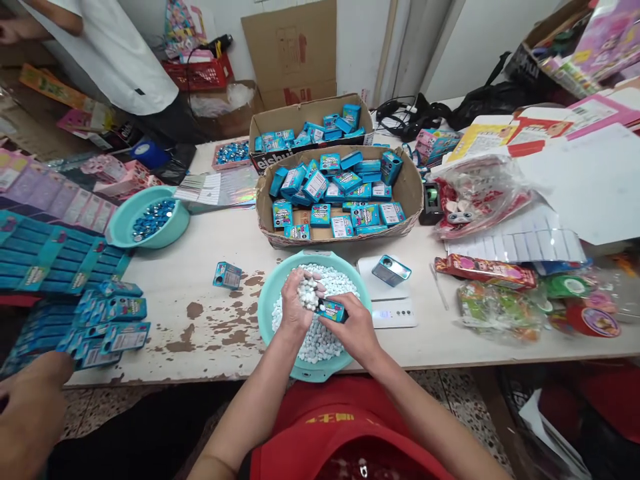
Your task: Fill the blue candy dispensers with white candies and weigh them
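Observation:
My left hand [297,301] is cupped, palm up, over a turquoise basin [266,327], with a heap of small white candies [309,293] in it. My right hand [356,328] grips a small blue candy box [331,309], its end tilted against the candies in my left palm. Loose white candies [320,343] fill much of the basin below both hands. Right of the basin, another blue box [391,270] rests on a white digital scale [395,313]. A single blue box [228,275] lies on the table to the left.
Behind the basin stands a cardboard carton [340,237] of blue boxes, with a second carton [310,110] behind it. At left are a bowl [175,233] of shiny blue pieces, stacked boxes [125,337] and a co-worker's hand [35,407]. Plastic-wrapped goods [495,310] lie right.

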